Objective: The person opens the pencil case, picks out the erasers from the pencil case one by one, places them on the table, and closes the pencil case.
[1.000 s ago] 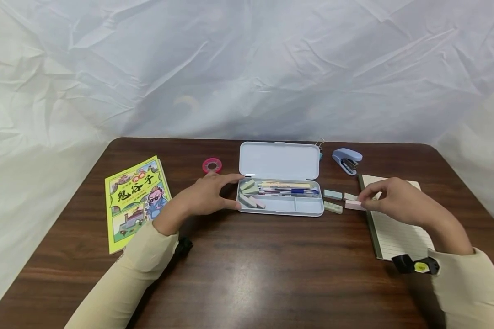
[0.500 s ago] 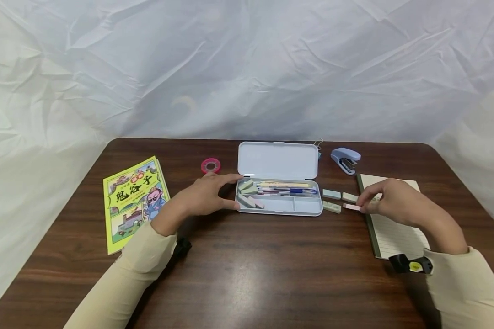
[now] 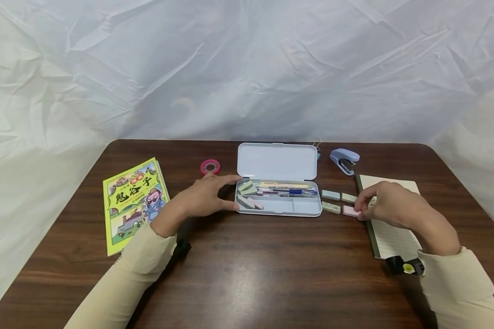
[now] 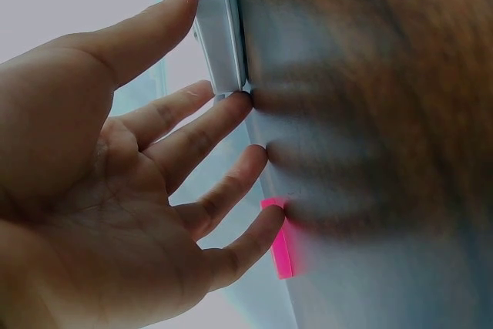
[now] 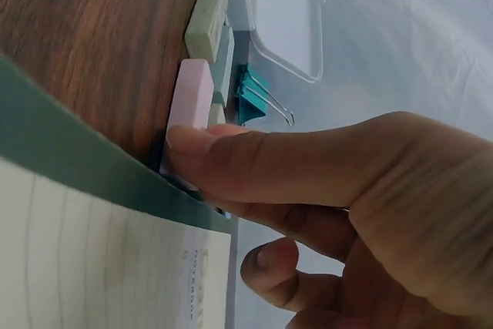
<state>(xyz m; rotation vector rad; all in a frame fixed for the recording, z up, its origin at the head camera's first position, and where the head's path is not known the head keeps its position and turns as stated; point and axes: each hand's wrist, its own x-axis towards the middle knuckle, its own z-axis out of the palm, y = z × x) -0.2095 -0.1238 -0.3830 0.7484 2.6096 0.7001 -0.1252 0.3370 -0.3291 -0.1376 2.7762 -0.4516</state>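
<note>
Pink eraser [image 3: 349, 210] flat on the counter [image 3: 247, 265], just right of the case [image 3: 277, 201], beside the notebook [image 3: 389, 219]; right hand [image 3: 384, 204] pinches its end. Left hand [image 3: 203, 197], fingers spread, steadies the case. Best lifted level, clear of neighbouring erasers [image 3: 331, 201].

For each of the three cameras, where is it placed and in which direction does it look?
Head: above the table, looking forward and down; both sleeved arms, left hand and right hand show.
Left wrist: beneath the left hand, looking along its palm and fingers at the pencil case.
Right wrist: by the right hand, looking past the thumb at the pink eraser.
Shared: head and right wrist views both show the pink eraser and notebook.
</note>
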